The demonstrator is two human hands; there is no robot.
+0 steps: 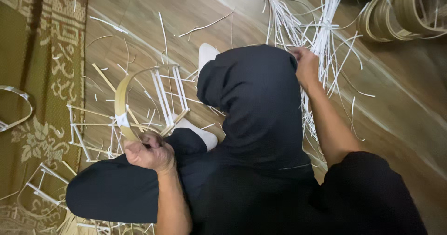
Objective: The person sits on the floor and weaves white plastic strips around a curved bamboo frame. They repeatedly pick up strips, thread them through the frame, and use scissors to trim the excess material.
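Note:
My left hand [148, 152] is closed around the near end of a curved bamboo hoop frame [122, 97] with white straps lashed across it [167, 93]. The frame rests over my knee in dark trousers. My right hand [306, 65] reaches out to the right and grips into a bundle of thin white strips [323, 37] lying on the floor. My bent knee in black cloth [253, 95] sits between both hands, and a white sock [206, 54] shows past it.
Loose white strips and bamboo slivers litter the wooden floor [153, 21]. Stacked bamboo hoops [391, 11] stand at the top right. A patterned mat [42, 77] covers the left, with another hoop [16, 107] and small strip frames [44, 186] on it.

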